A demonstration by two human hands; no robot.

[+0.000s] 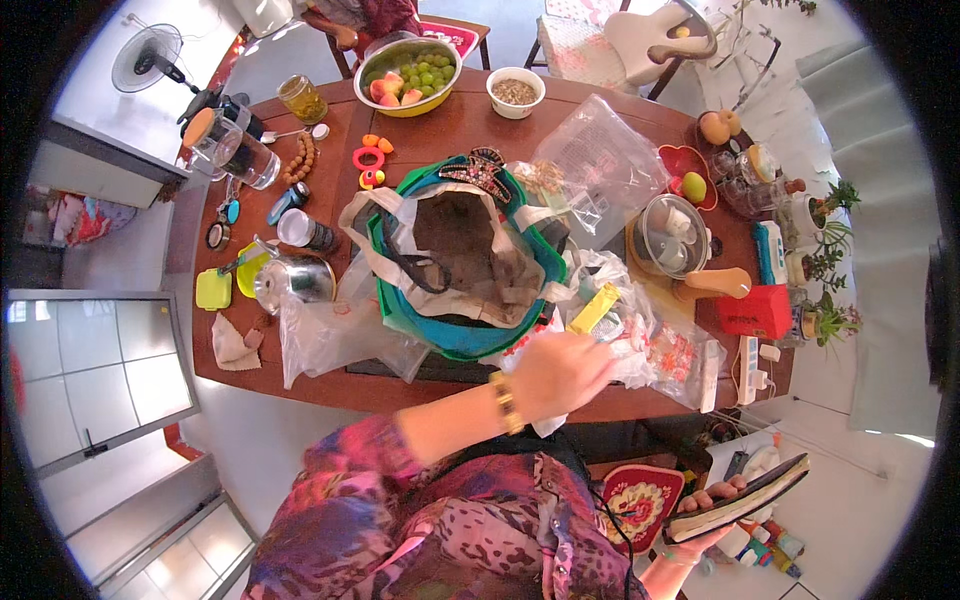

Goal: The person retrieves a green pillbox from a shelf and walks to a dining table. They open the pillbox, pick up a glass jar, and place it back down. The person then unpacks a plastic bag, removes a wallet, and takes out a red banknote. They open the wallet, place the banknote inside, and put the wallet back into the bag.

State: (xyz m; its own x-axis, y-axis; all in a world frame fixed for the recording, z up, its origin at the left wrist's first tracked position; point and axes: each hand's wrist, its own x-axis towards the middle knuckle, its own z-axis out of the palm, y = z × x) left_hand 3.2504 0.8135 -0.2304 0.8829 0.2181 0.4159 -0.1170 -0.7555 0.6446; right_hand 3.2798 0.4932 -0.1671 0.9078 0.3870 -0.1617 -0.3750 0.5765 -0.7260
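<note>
My left hand (562, 375), with a gold-coloured watch or bracelet at the wrist, reaches across to the crumpled plastic bags (634, 352) at the table's near right. Its fingers are bent and blurred; whether they grip anything cannot be told. Just above it lies a yellow packet (595, 308). Off the table at the lower right, my right hand (705, 510) is closed around a long, dark-edged, pale-sided item (739, 504), perhaps a wallet or notebook. To the left of my left hand stands an open teal and green bag (472, 330) with a pale lining and a dark inside.
A steel pot (296, 283) and a clear plastic bag (330, 337) are on the left. Farther back stand a fruit bowl (409, 109), a white tub (515, 112) and a glass jar (303, 100). A lidded pot (670, 236), a red box (755, 311) and a power strip (748, 370) lie right.
</note>
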